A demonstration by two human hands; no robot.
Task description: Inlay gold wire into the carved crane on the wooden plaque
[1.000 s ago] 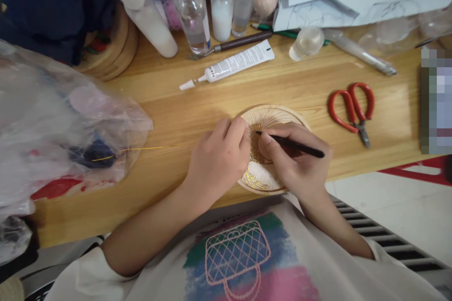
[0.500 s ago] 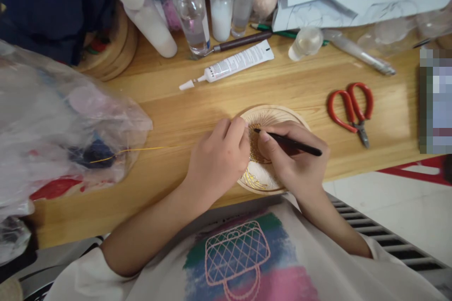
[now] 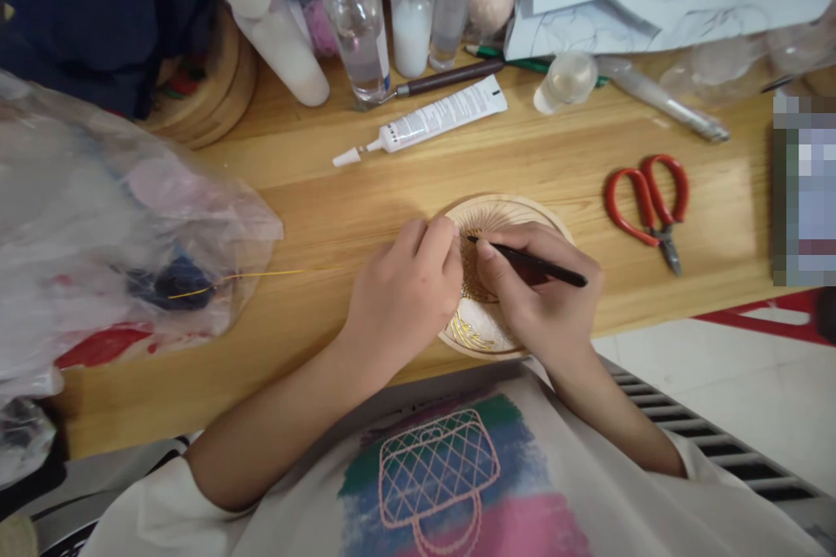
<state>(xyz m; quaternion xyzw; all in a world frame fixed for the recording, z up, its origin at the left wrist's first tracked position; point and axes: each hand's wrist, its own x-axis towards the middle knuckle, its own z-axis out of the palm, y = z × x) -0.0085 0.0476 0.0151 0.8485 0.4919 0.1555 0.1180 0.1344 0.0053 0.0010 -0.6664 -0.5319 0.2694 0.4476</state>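
Looking down from the head view, the only one, I see both hands at a round wooden plaque (image 3: 504, 207), which lies on the wooden table (image 3: 313, 222) close before the person's body. The right hand (image 3: 552, 296) is closed in a writing grip around a slim black pen-like tool (image 3: 545, 267), with its tip at the upper left part of the pattern. The left hand (image 3: 408, 283) is bent over the left edge of the plaque with curled fingers; its fingertips are hidden, so I cannot tell whether they pinch something.

About the progress, the work seems to be partly done. In the lower part, strands of gold wire (image 3: 471, 335) already lie along a white patch (image 3: 491, 313), and the middle shows a dense golden-brown pattern, partly covered by the hands. The upper part has only thin, dark, spreading lines, without gold that I can make out, so I judge this part as unfinished. A loose yellow strand (image 3: 261, 275) lies to the left, toward the left hand. The red-handled nippers (image 3: 664, 233) and the white tube (image 3: 444, 117) rest apart, untouched.
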